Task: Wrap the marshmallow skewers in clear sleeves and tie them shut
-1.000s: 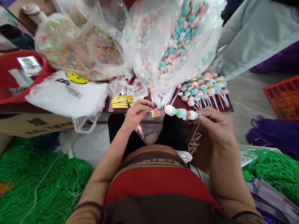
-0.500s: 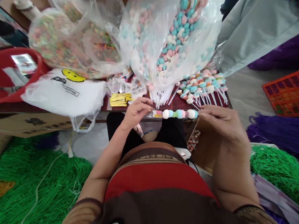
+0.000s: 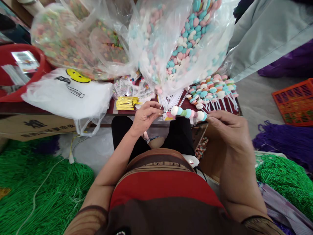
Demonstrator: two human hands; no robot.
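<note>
My right hand (image 3: 226,125) pinches the right end of a candy skewer (image 3: 188,113) of white, blue, green and pink pieces, held nearly level above my lap. At the skewer's left end, my left hand (image 3: 148,116) pinches a small clear printed bag (image 3: 169,116), which touches or overlaps the white end candy. Behind the hands lie a bundle of gold ties (image 3: 127,103), loose white sticks (image 3: 171,99), more printed bags (image 3: 126,87) and a pile of finished-looking candy skewers (image 3: 212,89) on the dark red table.
Large clear bags of candy (image 3: 181,49) fill the table's back. A white smiley bag (image 3: 70,94) and a red basin (image 3: 41,62) are at left. Green cord (image 3: 49,182) lies on the floor. An orange crate (image 3: 293,101) and a person's grey trousers (image 3: 266,36) are at right.
The skewer's left end has tilted up, and the small bag has shifted right and now sits under that end. My right hand has moved slightly left.
</note>
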